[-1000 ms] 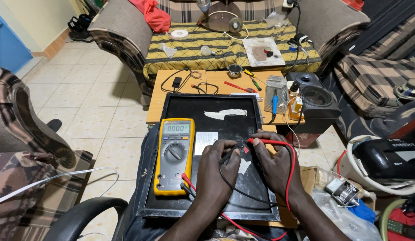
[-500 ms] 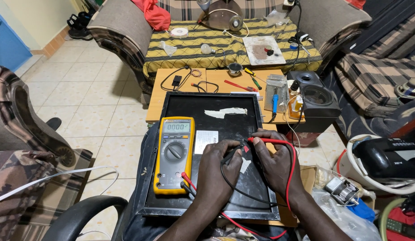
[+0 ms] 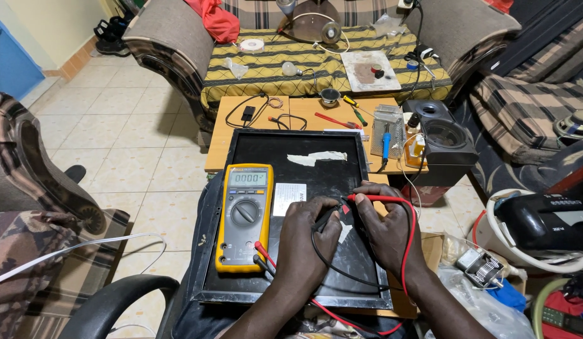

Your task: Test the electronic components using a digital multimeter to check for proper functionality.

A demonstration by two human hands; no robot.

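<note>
A flat black panel [image 3: 304, 172] lies on my lap, its far edge against a low wooden table. A yellow multimeter [image 3: 244, 216] rests on its left half, with red and black leads plugged in at the bottom. My left hand [image 3: 304, 245] pinches the black probe [image 3: 326, 218] against the panel. My right hand [image 3: 385, 229] holds the red probe [image 3: 367, 198], its tip pointing left at the same spot. The red lead loops around my right wrist. White tape [image 3: 316, 157] and a white label [image 3: 288, 198] are stuck to the panel.
The wooden table [image 3: 222, 150] carries screwdrivers [image 3: 338, 119], cables and a metal stand [image 3: 387, 129]. A black speaker [image 3: 445, 141] stands at its right. Behind is a sofa with a yellow cloth [image 3: 304, 63]. A black office chair arm [image 3: 116, 301] is lower left; bags and devices crowd the right.
Nothing has visibly moved; both hands stay at the same spot on the panel with the probes.
</note>
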